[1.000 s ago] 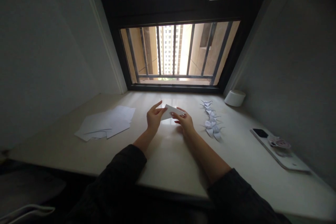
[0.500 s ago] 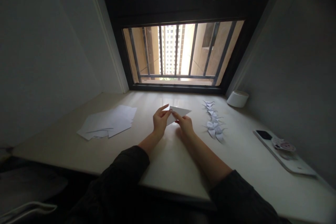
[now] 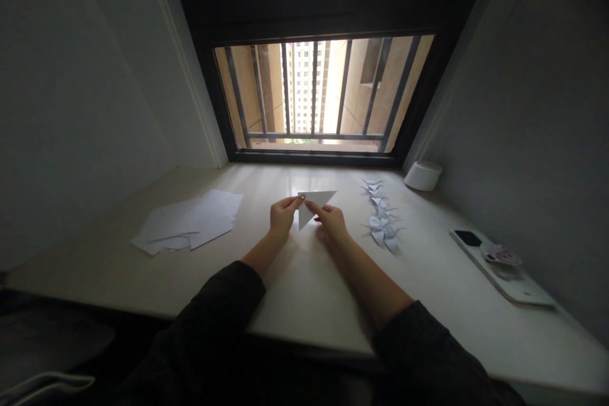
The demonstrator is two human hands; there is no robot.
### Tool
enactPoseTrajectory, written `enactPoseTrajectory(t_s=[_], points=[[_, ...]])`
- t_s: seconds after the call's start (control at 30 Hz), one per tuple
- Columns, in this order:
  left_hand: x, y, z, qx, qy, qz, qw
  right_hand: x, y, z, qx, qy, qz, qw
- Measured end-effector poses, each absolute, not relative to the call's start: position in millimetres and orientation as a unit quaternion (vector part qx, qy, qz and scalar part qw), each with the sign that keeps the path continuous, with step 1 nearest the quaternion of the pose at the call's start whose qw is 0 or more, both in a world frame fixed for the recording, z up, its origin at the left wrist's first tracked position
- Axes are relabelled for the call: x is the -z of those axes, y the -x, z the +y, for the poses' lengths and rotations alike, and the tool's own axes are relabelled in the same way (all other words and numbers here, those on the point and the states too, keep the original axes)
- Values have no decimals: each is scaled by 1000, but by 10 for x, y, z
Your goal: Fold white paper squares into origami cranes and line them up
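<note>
A white sheet of paper folded into a triangle (image 3: 316, 198) is held up above the sill, one point to the right and another downward. My left hand (image 3: 282, 216) pinches its upper left corner between thumb and fingers. On the lower right edge, my right hand (image 3: 332, 221) grips it, with the thumb over the front face. Right of my hands, several small folded paper cranes (image 3: 382, 223) stand in a row running toward the window. To the left lies a loose stack of white paper sheets (image 3: 190, 219).
The pale windowsill (image 3: 304, 304) carries everything. A white rounded object (image 3: 422, 176) sits in the back right corner. Along the right wall lies a white phone (image 3: 504, 273) with a round grip on it. Behind stands a dark-framed window (image 3: 309, 157) with bars outside.
The folded paper has turned in my hands, so its top edge is now level and a corner hangs down. My left fingers have closed in on its corner. The whole view has shifted slightly.
</note>
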State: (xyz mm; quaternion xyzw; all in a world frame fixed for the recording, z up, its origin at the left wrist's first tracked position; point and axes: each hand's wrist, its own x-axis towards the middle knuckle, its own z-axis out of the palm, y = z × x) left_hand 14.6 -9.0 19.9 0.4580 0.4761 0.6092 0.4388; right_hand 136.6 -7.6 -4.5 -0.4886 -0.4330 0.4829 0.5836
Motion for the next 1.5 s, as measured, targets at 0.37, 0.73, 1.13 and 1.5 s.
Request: enactPoseTrajectory(t_s=[0.37, 0.73, 1.13, 1.5], points=[[-156, -71, -5, -638, -439, 498, 390, -12, -1406, -123, -388, 513, -533, 550], [-48, -112, -6, -650, -477, 479, 347, -32, -1404, -145, -244, 577, -581, 519], [-80, -117, -27, -680, -438, 444, 385, 10, -1395, -127, -283, 523, -591, 545], [-71, -163, -27, -592, -512, 415, 464, 67, -1438, -35, -423, 478, -444, 629]])
